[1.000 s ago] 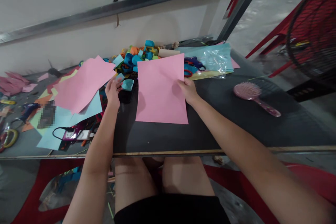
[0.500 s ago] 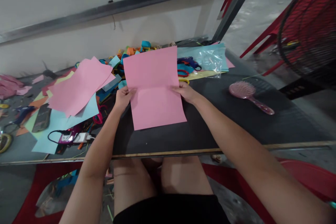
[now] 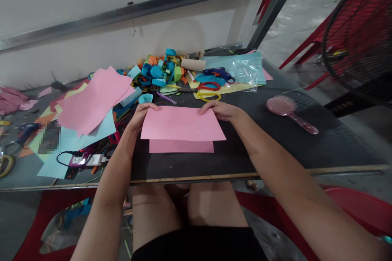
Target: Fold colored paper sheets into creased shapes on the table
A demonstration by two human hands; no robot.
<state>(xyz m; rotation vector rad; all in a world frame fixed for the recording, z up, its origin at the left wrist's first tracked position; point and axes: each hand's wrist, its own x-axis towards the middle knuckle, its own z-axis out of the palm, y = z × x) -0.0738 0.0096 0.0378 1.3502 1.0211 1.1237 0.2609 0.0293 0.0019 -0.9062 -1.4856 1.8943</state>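
A pink sheet of paper (image 3: 182, 126) lies on the black table (image 3: 275, 147) in front of me, its far half bent over towards me so the top flap covers most of the lower half. My left hand (image 3: 141, 113) grips the fold's left end with fingers curled over the paper. At the fold's right end, my right hand (image 3: 221, 110) holds the sheet the same way. Both hands rest at the far edge of the folded sheet.
Loose pink sheets (image 3: 93, 98) and light blue sheets (image 3: 65, 147) lie to the left. A heap of coloured paper pieces (image 3: 162, 71), scissors (image 3: 208, 91) and a clear plastic bag (image 3: 241, 69) sit behind. A pink hairbrush (image 3: 288, 110) lies right. A red chair and a fan (image 3: 358, 28) stand beyond.
One second ago only my right hand held the flat sheet. My left hand then joined it, and both have swung the far half over towards me into a fold.
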